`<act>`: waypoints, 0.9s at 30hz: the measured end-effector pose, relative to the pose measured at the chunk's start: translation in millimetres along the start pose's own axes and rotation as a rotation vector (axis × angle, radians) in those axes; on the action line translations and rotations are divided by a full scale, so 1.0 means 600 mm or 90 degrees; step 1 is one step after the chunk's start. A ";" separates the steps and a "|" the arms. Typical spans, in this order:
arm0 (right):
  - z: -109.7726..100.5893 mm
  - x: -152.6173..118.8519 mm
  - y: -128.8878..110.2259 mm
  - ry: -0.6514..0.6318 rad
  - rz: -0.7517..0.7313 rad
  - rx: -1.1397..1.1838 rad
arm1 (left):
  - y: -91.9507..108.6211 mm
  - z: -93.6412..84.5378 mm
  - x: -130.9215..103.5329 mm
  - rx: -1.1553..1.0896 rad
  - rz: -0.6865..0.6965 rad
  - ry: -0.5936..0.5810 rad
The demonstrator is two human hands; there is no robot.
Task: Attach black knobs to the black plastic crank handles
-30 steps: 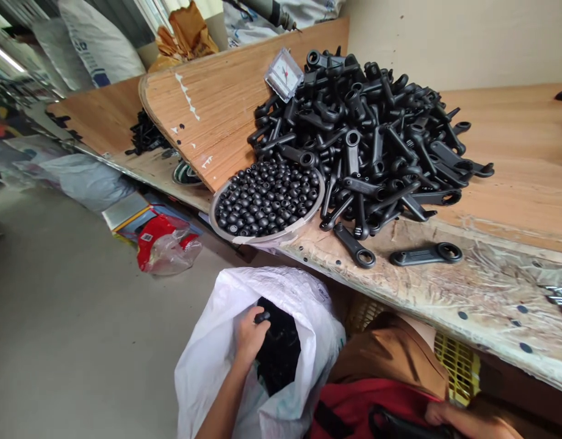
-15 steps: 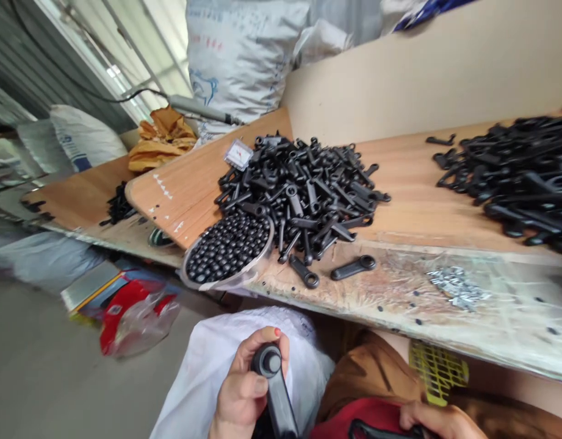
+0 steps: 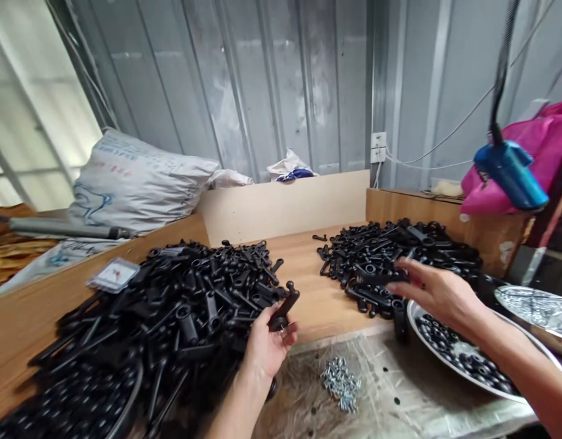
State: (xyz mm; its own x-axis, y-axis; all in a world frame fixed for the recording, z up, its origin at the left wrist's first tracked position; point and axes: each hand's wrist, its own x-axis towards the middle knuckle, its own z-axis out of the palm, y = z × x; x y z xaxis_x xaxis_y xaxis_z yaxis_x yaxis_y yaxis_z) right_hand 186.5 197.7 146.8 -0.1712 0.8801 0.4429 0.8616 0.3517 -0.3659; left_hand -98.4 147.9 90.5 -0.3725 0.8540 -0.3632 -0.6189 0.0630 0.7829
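My left hand (image 3: 270,341) holds a black crank-like part (image 3: 285,308) upright at the centre, its small knob end pointing up. To its left lies a large pile of black crank parts (image 3: 207,299). My right hand (image 3: 427,283) reaches over the right pile of similar black parts (image 3: 367,250), with a dark part at its fingertips, in the grip between thumb and fingers. Small silver screws (image 3: 342,384) lie in a heap between the hands, nearer the front edge.
A metal bowl (image 3: 532,399) of black round pieces sits under my right forearm, another bowl (image 3: 120,421) at lower left. A tray of silver pieces (image 3: 537,308) stands far right. A blue tool (image 3: 512,174) hangs at upper right.
The view has swung right and up. Both hands have moved from near the lap to above the table. My right hand has reached out to the right pile.
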 end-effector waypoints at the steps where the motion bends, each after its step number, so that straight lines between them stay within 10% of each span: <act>1: -0.008 0.024 0.000 0.066 0.018 -0.056 | -0.001 0.011 0.012 -0.001 -0.019 -0.011; 4: 0.011 0.052 -0.024 0.098 0.000 -0.012 | -0.002 0.028 0.036 -0.007 -0.058 -0.032; 10: 0.156 0.046 -0.122 -0.165 -0.145 0.309 | -0.012 0.017 0.046 0.068 -0.098 -0.036; 15: 0.210 0.065 -0.130 -0.348 -0.212 0.491 | -0.025 0.010 0.031 0.141 -0.091 -0.043; 27: 0.228 0.022 -0.127 -0.629 0.122 0.909 | -0.005 -0.002 0.001 0.201 0.121 -0.230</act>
State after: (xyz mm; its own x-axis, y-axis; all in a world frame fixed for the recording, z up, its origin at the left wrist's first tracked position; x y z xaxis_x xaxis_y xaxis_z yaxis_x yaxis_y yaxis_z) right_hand 53.1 225.9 68.3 -0.7957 0.5951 -0.1129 -0.0654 -0.2697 -0.9607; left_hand -97.7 147.8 87.1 -0.1616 0.9858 -0.0455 -0.3035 -0.0057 0.9528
